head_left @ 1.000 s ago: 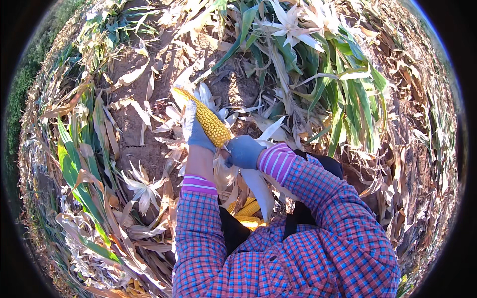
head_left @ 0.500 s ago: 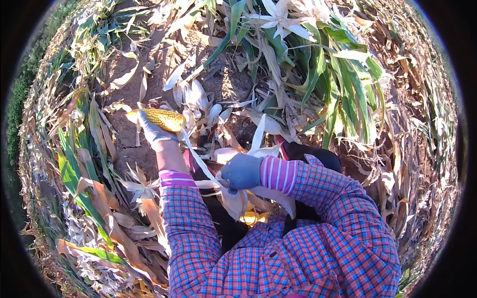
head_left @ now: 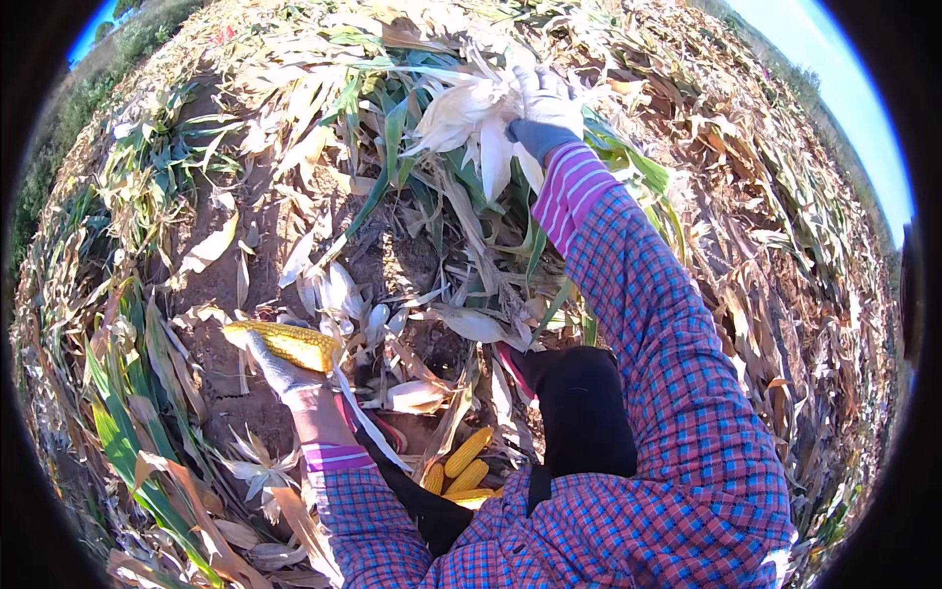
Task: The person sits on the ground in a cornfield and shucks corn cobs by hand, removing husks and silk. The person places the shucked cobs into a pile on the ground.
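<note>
Cob (head_left: 296, 346) in L hand (head_left: 279, 377) grip, bare soil (head_left: 211, 365) adj., R hand (head_left: 548, 113) splayed at husks (head_left: 471, 113)

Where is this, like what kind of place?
It looks like a cornfield outdoors, maybe at harvest. The left hand holds a yellow corn cob, dry leaves and green ones lie strewn all over the ground, and blue sky shows at the edge.

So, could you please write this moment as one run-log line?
left hand: holding yellow corn cob; right hand: outstretched by pale husks; more cobs: between legs
</note>
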A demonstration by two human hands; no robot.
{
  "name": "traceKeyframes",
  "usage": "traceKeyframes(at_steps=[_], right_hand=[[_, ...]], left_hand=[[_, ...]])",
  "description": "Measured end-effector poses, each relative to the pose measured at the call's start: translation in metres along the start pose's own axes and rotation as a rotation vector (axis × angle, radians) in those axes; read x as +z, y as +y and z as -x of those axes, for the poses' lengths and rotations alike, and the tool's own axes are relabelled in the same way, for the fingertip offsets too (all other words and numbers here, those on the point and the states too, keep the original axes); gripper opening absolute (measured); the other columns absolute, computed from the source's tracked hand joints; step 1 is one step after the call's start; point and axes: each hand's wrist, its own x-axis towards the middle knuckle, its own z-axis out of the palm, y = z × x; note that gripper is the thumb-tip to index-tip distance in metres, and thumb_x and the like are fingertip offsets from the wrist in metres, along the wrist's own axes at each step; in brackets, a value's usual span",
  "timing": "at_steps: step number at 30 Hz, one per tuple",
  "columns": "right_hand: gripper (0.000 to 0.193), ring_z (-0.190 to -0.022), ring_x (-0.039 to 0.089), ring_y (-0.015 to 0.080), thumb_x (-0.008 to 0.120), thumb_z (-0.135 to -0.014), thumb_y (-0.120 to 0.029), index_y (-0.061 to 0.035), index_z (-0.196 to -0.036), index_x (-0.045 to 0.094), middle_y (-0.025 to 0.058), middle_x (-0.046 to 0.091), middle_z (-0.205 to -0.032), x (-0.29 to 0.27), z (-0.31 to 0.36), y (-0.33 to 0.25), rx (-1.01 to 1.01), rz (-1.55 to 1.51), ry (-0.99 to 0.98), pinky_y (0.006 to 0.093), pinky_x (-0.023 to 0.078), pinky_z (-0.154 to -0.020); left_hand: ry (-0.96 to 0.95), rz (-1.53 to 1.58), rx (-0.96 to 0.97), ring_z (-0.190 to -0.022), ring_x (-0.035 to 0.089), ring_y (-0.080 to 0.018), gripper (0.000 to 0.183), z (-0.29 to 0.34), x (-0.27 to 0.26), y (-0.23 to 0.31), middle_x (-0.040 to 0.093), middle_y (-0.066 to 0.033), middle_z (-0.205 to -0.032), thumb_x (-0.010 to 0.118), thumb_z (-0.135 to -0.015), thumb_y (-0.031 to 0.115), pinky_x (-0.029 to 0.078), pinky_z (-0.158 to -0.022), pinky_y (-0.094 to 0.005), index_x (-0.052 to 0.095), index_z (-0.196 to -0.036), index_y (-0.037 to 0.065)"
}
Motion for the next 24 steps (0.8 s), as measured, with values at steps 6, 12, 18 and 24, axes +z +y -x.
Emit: traceKeyframes(at_steps=[6,12,18,24], right_hand=[[0.049,-0.102,0.063,0.0329,0.066,-0.085,-0.022,-0.0127,-0.13,0.05,0.0157,0.059,-0.118,0.022,0.101,-0.074,-0.071,-0.621,-0.032,0.0405,0.05,-0.087],[0.033,-0.088,0.067,0.0268,0.061,-0.09,-0.018,-0.0061,-0.12,0.056,0.0163,0.062,-0.11,0.041,0.206,-0.151,-0.006,-1.194,-0.665,0.0374,0.053,-0.078],[0.06,-0.096,0.064,0.0369,0.069,-0.074,-0.007,-0.0142,-0.13,0.05,0.0141,0.058,-0.123,0.057,0.203,-0.168,-0.345,-0.913,-0.3,0.0434,0.054,-0.08],[0.014,-0.093,0.063,0.0277,0.069,-0.081,-0.01,-0.0112,-0.095,0.067,0.0085,0.062,-0.112,0.064,0.208,-0.182,-0.573,-1.034,-0.145,0.0363,0.053,-0.078]], left_hand=[[0.145,-0.071,-0.017,-0.08,0.061,-0.0256,0.056,-0.009,0.006,-0.015,0.061,-0.0073,-0.09,0.06,-0.084,0.061,0.053,-0.076,-0.0441,0.055,-0.114,0.014],[0.129,-0.132,0.041,-0.118,0.052,-0.0335,0.081,0.003,0.009,-0.039,0.047,-0.0135,-0.135,0.058,-0.085,0.062,0.044,-0.1,-0.0527,0.035,-0.144,0.012],[0.085,-0.089,-0.016,-0.118,0.052,-0.0347,0.07,-0.007,-0.001,-0.045,0.048,-0.0152,-0.134,0.057,-0.09,0.052,0.042,-0.102,-0.0522,0.036,-0.141,0.009],[0.092,-0.135,-0.151,-0.105,0.059,-0.0302,0.052,-0.021,-0.018,-0.056,0.058,-0.0131,-0.118,0.06,-0.093,0.034,0.05,-0.092,-0.0479,0.044,-0.133,0.006]])
